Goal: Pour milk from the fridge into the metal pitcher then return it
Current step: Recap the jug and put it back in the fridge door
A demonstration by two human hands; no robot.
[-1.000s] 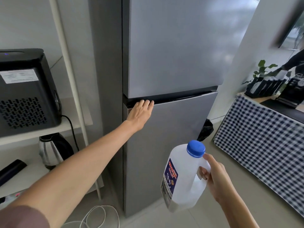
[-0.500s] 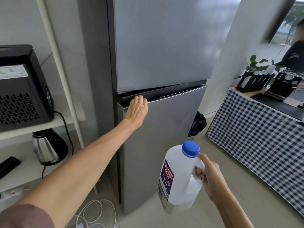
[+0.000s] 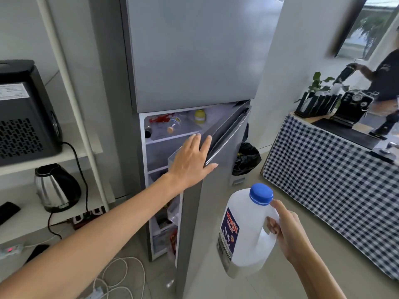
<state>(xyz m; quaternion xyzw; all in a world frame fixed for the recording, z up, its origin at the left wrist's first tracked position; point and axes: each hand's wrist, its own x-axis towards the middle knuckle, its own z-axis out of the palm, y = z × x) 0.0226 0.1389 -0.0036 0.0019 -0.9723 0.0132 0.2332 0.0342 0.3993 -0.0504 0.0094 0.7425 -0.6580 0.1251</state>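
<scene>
A grey two-door fridge (image 3: 194,52) stands ahead. Its lower door (image 3: 216,201) is swung partly open, hinged on the right, and shows shelves with bottles and packets inside. My left hand (image 3: 190,162) rests on the door's top left corner, fingers over the edge and spread. My right hand (image 3: 287,231) grips the handle of a white plastic milk jug (image 3: 244,231) with a blue cap and a blue-red label. The jug hangs upright in front of the door, low and to the right. No metal pitcher is in view.
A white shelf unit (image 3: 71,100) on the left carries a black appliance (image 3: 23,113), a steel kettle (image 3: 56,188) and cables. A counter with a checked cloth (image 3: 336,175) stands on the right, with a coffee machine (image 3: 354,106) and another person behind it. A black bin bag (image 3: 246,158) sits beside the fridge.
The lower fridge door went from shut to partly open, pulled by my left hand at its top edge. The milk jug stayed held in my right hand.
</scene>
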